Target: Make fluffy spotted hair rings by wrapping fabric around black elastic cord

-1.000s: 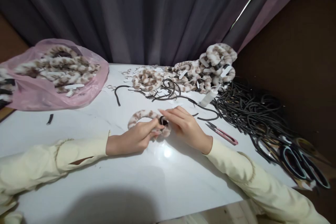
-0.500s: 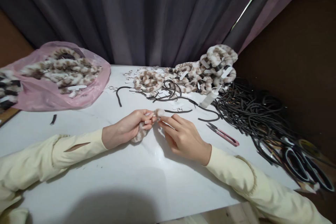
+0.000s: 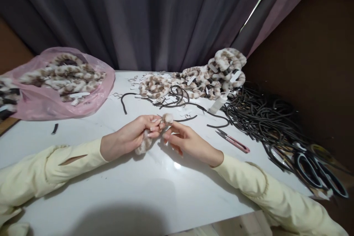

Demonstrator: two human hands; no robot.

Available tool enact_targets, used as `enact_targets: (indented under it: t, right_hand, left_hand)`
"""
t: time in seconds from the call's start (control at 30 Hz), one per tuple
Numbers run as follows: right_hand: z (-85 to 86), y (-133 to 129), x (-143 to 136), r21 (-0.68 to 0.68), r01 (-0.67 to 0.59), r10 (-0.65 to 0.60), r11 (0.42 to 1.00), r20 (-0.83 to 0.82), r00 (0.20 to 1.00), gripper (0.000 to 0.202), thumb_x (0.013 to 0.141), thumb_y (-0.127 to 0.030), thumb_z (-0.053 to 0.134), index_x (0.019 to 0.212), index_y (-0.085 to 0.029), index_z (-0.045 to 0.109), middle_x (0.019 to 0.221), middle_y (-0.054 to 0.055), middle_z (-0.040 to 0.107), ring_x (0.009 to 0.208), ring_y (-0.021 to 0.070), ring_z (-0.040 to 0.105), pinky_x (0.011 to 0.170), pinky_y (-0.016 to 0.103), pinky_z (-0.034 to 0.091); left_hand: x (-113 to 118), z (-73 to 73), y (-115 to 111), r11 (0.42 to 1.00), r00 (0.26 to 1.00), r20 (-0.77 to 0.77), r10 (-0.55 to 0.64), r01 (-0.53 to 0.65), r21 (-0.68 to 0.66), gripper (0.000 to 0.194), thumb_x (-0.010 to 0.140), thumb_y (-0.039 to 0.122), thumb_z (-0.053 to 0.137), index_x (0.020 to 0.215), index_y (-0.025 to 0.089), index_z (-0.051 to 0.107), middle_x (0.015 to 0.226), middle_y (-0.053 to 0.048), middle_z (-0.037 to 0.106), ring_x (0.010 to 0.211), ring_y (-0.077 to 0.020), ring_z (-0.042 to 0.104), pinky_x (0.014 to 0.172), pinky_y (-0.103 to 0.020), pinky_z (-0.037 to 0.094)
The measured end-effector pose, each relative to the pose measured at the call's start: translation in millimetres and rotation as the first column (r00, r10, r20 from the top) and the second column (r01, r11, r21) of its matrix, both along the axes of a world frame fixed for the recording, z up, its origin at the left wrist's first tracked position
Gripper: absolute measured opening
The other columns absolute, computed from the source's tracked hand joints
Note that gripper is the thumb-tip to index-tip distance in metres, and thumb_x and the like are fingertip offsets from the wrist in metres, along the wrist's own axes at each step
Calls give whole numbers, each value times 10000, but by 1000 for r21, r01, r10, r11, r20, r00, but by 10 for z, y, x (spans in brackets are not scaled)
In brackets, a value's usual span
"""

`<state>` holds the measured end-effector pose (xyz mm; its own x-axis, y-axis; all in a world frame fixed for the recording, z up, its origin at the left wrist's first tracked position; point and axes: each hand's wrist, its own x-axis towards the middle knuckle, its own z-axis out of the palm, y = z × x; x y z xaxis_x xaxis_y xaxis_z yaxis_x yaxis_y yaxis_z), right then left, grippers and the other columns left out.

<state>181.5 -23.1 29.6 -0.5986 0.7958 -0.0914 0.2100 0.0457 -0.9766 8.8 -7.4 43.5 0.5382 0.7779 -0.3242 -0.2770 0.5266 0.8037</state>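
Note:
Brown-and-white fluffy fabric [image 3: 143, 145] is gripped in my left hand [image 3: 132, 132], near the middle of the table. One end of it hangs below the palm, and a tuft sticks out past the thumb and fingertips. My right hand [image 3: 190, 141] is just right of that tuft, its index fingertip at the fluff and the other fingers loosely curled and apart. Whether its fingertips pinch anything is too small to tell. Behind the hands, a dark cord [image 3: 188, 119] lies on the white table [image 3: 132, 199].
A pink bag [image 3: 96, 105] of fluffy rings sits at left. Behind are a fluffy ring [image 3: 155, 86], more tagged rings [image 3: 229, 59] and a small bottle [image 3: 218, 104]. Pink-handled snips [image 3: 232, 141], a black cord heap [image 3: 257, 114] and large scissors [image 3: 309, 169] lie at right.
My right hand's fingers have shifted slightly down and spread a little from the tuft, which shows more. My left hand keeps its grip. The whole view has moved slightly.

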Motion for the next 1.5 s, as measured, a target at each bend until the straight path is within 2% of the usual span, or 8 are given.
enact_targets:
  t: [0.17, 0.33, 0.5, 0.6, 0.8, 1.0, 1.17, 1.5]
  right_hand:
    - [67, -10, 4, -140, 31, -39, 990, -55, 998, 248, 821, -362, 554, 906, -130, 580, 629, -48, 426, 439, 33, 312, 359, 167, 291]
    - [129, -63, 23, -20, 76, -76, 997, 42, 996, 225, 854, -321, 517, 813, -123, 616, 642, -33, 423, 460, 40, 326, 415, 198, 288]
    - [148, -67, 60, 192, 46, -63, 980, 84, 995, 254, 887, -253, 451, 718, -124, 591, 779, 14, 489, 560, 60, 408, 494, 196, 338]
    - [169, -57, 99, 202, -42, 8, 979, 169, 986, 320, 916, -257, 375, 648, -139, 504, 582, -33, 435, 504, 67, 376, 510, 199, 323]
    - [218, -82, 160, 455, -165, -1, 875, 343, 939, 293, 881, -190, 402, 590, -170, 374, 510, -55, 357, 471, 69, 310, 491, 199, 255]
    - [267, -65, 222, 684, -173, -52, 708, 295, 954, 145, 885, -180, 403, 767, -161, 485, 669, 9, 507, 560, 101, 435, 535, 205, 330]
    - [259, -5, 239, 780, -93, -105, 618, 199, 974, 173, 888, -149, 392, 759, -161, 507, 673, 20, 506, 607, 115, 460, 572, 211, 358]
    - [128, 30, 160, 664, -23, -85, 748, 130, 988, 170, 875, -159, 457, 764, -142, 585, 675, 6, 526, 618, 96, 493, 581, 193, 373]
  left_hand:
    - [34, 30, -124, 892, 897, -411, 162, 45, 449, 105, 827, 278, 485, 839, 176, 460, 537, 58, 450, 389, -47, 333, 370, -152, 260]
    - [-26, -92, -127, 439, 682, -485, 548, 259, 860, 95, 816, 240, 516, 797, 182, 443, 722, 12, 577, 572, -84, 506, 524, -190, 382]
    - [-110, -215, -85, 32, 616, -427, 662, 546, 837, 61, 857, 191, 403, 801, 182, 425, 676, -9, 552, 585, -118, 531, 557, -225, 408]
    - [-128, -196, -63, -94, 569, -413, 711, 658, 747, 155, 881, 188, 341, 749, 183, 422, 624, -4, 494, 569, -128, 503, 555, -241, 393]
    - [-110, -146, -57, -166, 575, -430, 696, 712, 682, 177, 881, 149, 326, 738, 173, 428, 629, -12, 479, 567, -139, 484, 542, -251, 370]
    - [-139, -139, -73, 23, 594, -617, 516, 710, 703, 185, 816, 93, 364, 949, 167, 469, 825, -54, 582, 746, -161, 560, 665, -259, 426]
    - [-107, -69, -158, -64, 731, -588, 347, 644, 762, 364, 723, 10, 337, 1026, 172, 458, 880, -67, 608, 805, -162, 572, 687, -247, 437]
    - [-118, -88, -207, -102, 762, -504, 406, 586, 804, 480, 608, -17, 324, 1036, 194, 375, 816, -34, 583, 694, -135, 555, 629, -223, 440]
